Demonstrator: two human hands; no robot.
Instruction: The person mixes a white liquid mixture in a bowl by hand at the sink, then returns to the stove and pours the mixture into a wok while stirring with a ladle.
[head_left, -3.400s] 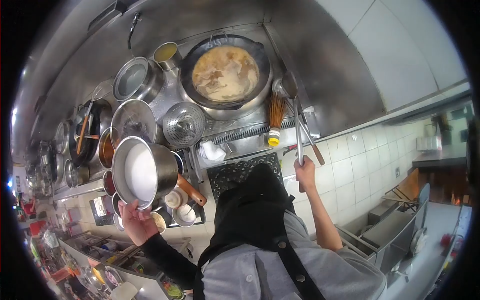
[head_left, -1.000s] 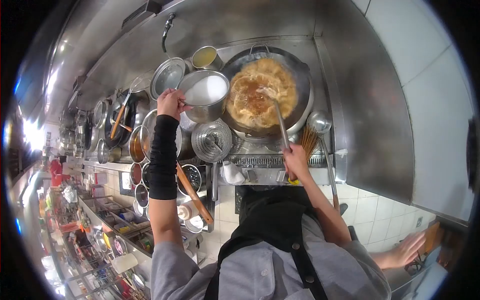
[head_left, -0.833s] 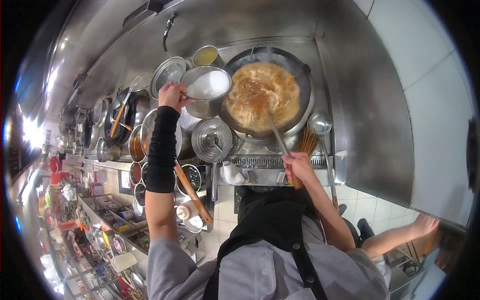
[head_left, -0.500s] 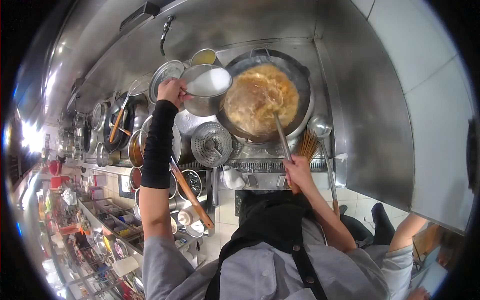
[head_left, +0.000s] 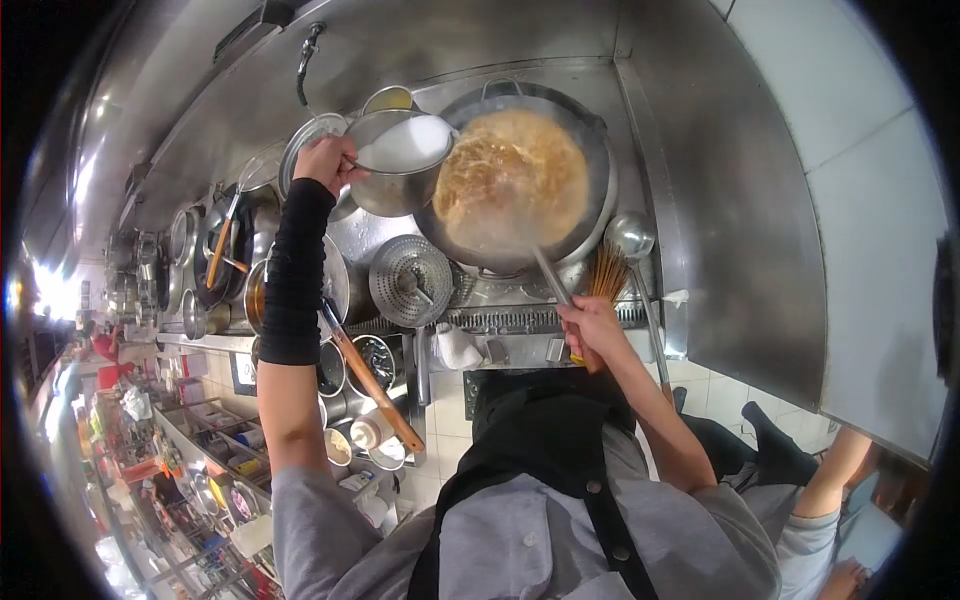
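My left hand (head_left: 325,163) is closed on the rim of a metal pot (head_left: 385,190) and holds it tilted beside the wok (head_left: 596,205). Smooth white contents (head_left: 415,142) have slid to the pot's lip nearest the wok. Inside the wok, brown bubbling liquid (head_left: 510,180) swirls under steam. My right hand (head_left: 592,325) grips a long metal-handled ladle (head_left: 552,275), its head hidden in the liquid. A bamboo wok brush (head_left: 607,272) lies just beyond that hand, partly covered by it.
Right of the wok rests another ladle (head_left: 631,238). A perforated strainer (head_left: 410,280), a white cloth (head_left: 456,347) and a wooden-handled tool (head_left: 372,375) lie to the left. A faucet (head_left: 308,62) hangs at the back. Another person's arm (head_left: 838,470) shows at lower right.
The whole view has shifted slightly. The ladle has moved toward me in the wok, and steam now blurs the near side. The tilted pot stays beside the wok.
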